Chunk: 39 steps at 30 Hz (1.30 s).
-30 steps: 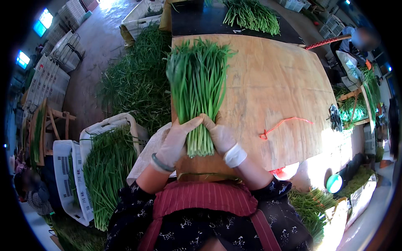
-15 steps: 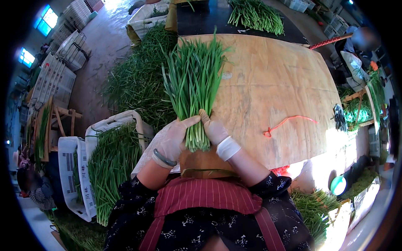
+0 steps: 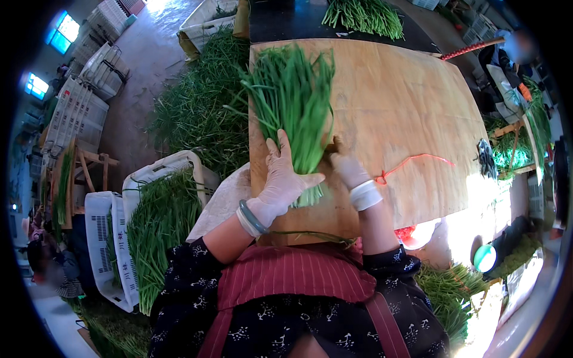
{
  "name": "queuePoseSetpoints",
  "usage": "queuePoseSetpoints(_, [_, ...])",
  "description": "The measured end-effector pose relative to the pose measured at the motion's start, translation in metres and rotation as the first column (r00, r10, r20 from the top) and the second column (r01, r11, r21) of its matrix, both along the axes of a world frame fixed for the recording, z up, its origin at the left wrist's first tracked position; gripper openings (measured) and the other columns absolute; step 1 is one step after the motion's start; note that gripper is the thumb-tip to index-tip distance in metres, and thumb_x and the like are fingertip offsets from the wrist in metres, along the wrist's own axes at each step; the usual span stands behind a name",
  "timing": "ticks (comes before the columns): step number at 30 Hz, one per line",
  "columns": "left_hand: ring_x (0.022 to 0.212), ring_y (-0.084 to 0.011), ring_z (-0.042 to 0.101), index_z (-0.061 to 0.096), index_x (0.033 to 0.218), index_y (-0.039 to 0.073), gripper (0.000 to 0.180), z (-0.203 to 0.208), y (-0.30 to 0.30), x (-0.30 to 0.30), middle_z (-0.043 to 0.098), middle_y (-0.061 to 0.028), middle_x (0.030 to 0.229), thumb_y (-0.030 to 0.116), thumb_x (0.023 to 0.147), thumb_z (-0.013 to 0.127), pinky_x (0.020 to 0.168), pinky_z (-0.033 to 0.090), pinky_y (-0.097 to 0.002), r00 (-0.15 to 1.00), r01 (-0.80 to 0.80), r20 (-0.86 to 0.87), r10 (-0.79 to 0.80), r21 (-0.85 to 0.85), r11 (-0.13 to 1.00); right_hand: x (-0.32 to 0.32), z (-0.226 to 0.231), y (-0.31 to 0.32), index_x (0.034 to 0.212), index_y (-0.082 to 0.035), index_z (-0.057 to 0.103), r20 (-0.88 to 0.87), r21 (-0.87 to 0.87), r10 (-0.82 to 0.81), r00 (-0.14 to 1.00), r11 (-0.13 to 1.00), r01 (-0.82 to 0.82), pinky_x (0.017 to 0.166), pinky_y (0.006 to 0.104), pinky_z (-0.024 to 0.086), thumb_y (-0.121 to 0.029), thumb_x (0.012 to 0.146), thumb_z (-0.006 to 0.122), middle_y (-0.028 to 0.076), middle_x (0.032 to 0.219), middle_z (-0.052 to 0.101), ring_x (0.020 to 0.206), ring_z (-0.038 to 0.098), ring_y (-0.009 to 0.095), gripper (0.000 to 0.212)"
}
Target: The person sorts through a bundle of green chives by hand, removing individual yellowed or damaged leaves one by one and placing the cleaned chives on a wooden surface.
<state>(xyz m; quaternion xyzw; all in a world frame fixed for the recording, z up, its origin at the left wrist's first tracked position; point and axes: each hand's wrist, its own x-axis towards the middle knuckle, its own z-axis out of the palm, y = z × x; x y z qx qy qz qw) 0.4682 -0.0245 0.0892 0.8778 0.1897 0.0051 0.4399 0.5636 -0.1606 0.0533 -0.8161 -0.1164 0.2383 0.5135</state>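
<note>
A bunch of garlic chives (image 3: pixel 292 89) lies on the plywood board, leaves pointing away from me and pale cut stems toward me. My left hand (image 3: pixel 280 179), in a thin translucent glove, rests across the lower left of the bunch. Its fingers are stretched out and apart, with the thumb over the stems. Just right of the stems is my right hand (image 3: pixel 349 169), also gloved. Motion smears its fingers, and their tips look brown; whether they hold anything does not show. A red tie string (image 3: pixel 412 160) with a looped end lies to the right of that hand.
The plywood board (image 3: pixel 406 113) covers the worktop. More chives (image 3: pixel 364 18) lie on a black surface beyond. White crates (image 3: pixel 128 238) with greens stand at left, beside a heap of loose leaves (image 3: pixel 197 101). A person (image 3: pixel 57 268) is at far left, another (image 3: pixel 513 51) at far right.
Both hands gripped the stems before. My left hand has shifted right and spread over the bunch; my right hand has come off to the right. The bunch has spread and moved slightly right.
</note>
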Motion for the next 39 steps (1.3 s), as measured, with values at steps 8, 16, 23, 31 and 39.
queuePoseSetpoints(8, [0.113,-0.0211,0.047,0.019,0.137,0.0,0.073,0.014,0.051,-0.006,0.042,-0.0157,0.13,0.031,0.084,0.058,0.096,0.035,-0.0316,0.927,-0.298,-0.035,0.373,-0.674,0.676,0.025,0.041,-0.023,0.112,-0.01,0.054,-0.483,0.197,-0.035,0.875,0.969,0.148,0.075,0.0311,0.044,-0.044,0.087,0.045,0.003,0.097,0.06,0.079,0.056,0.014,0.043])
queuePoseSetpoints(16, [0.097,-0.0138,0.054,0.051,0.116,-0.004,0.05,0.004,0.058,0.04,0.058,-0.0092,0.109,0.03,0.081,0.062,0.087,0.038,-0.0242,0.994,-0.091,-0.111,0.01,-0.752,0.653,0.024,0.016,0.035,0.126,0.001,0.039,-0.188,0.266,0.235,0.954,0.947,-0.181,0.089,0.0309,0.041,-0.039,0.073,0.069,0.012,0.116,0.052,0.104,0.051,0.019,0.073])
queuePoseSetpoints(23, [0.108,-0.0235,0.048,0.028,0.131,-0.006,0.084,-0.01,0.062,0.035,0.046,-0.0167,0.124,0.031,0.07,0.073,0.092,0.037,-0.0293,0.985,0.032,0.171,0.038,-0.393,0.919,0.038,0.039,-0.025,0.121,0.0,0.046,0.404,-0.382,0.19,0.895,0.924,-0.023,0.086,0.0379,0.042,-0.046,0.082,0.051,0.024,0.109,0.055,0.102,0.053,0.035,0.061])
queuePoseSetpoints(31, [0.119,-0.0404,0.029,0.032,0.133,0.007,0.091,-0.032,0.073,0.034,0.028,-0.0231,0.133,0.054,0.064,0.068,0.101,0.023,-0.0454,0.908,-0.116,0.409,-0.083,0.439,0.891,-0.003,0.029,-0.069,0.091,-0.004,0.063,0.453,-0.51,0.205,0.867,0.858,0.064,0.068,0.0385,0.047,-0.029,0.075,0.062,0.015,0.086,0.063,0.076,0.06,0.031,0.03])
queuePoseSetpoints(39, [0.13,-0.0335,0.019,0.028,0.137,0.01,0.08,-0.043,0.062,0.04,0.021,-0.0203,0.14,0.044,0.075,0.064,0.105,0.018,-0.0409,0.875,-0.01,0.461,-0.15,0.327,0.945,-0.011,0.034,-0.073,0.086,-0.006,0.064,0.357,-0.485,0.168,0.919,0.874,0.028,0.069,0.0372,0.048,-0.021,0.074,0.06,0.015,0.081,0.063,0.077,0.061,0.031,0.02])
